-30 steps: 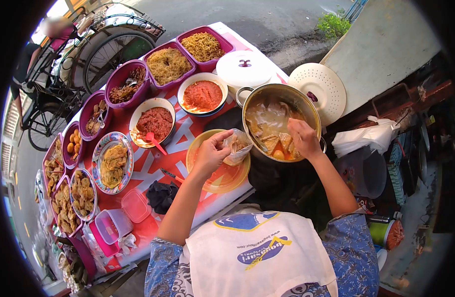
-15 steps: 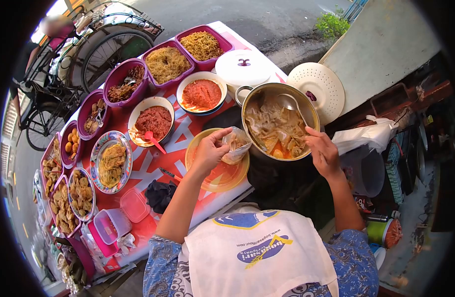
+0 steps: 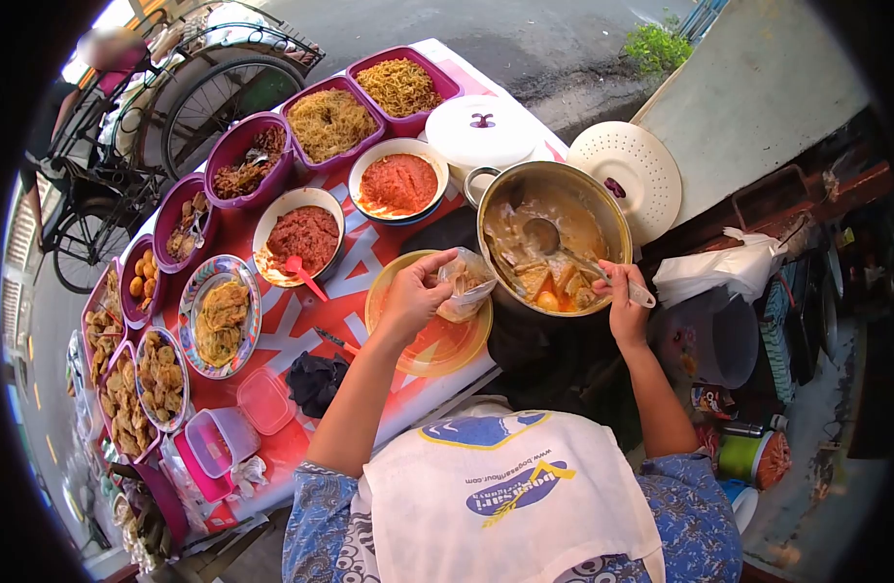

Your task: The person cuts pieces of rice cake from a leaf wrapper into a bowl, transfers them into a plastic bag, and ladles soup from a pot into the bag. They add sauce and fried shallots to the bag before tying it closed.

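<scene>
My left hand pinches the edge of a clear plastic bag with brownish food in it, above an orange plate. In my right hand is the handle of a ladle, its bowl resting in the brown stew of a metal pot. Orange oil and a pale, egg-like piece show near the pot's front edge. Left of the bag, a white bowl of red sambal holds a pink spoon, and another bowl of red sambal stands behind it.
Purple tubs of noodles and other dishes line the table's far left side. A plate of fried omelettes lies nearer. White lids lean behind the pot. A clear bucket stands at the right. A person with a cycle is on the street.
The ladle has turned over and sunk into the stew, its handle now pointing right past my right hand. My left hand and the bag have hardly moved.
</scene>
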Demonstrator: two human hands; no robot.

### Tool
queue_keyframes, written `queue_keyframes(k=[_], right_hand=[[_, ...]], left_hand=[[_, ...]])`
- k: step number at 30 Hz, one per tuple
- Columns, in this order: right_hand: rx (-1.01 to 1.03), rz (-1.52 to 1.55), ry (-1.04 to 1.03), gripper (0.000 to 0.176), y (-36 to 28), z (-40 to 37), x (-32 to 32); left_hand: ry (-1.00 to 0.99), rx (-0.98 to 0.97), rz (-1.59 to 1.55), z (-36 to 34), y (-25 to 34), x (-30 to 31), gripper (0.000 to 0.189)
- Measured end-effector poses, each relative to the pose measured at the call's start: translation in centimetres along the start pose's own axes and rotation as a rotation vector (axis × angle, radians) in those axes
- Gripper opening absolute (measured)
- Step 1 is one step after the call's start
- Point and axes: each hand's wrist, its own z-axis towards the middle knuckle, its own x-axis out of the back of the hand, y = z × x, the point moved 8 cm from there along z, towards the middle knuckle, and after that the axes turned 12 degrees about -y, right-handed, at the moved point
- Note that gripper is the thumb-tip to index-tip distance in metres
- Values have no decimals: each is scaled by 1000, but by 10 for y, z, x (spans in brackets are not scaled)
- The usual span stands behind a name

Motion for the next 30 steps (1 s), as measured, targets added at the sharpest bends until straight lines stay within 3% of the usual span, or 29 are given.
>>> queue_keyframes(k=[5,10,12,17,22,30], right_hand=[[-160,259,85,27,21,3,8],[-100,302,111,23,0,1,18],[224,-164,-72,16,-48,-3,5],[363,-362,-107,13,-60,-3,-3],[41,-25,12,21,-5,2,6],[-122,219,100,26,22,8,16]], left_hand=[[-1,7,-12,-1,3,-1,48],[-12,-1,-24,0,1,-2,48],[-16,4,-27,1,0,-2,48],[-18,7,-41,1,3,-4,48],[-5,5,-24,2,2,-4,49],[-19,8,-68,3,0,-4,49]])
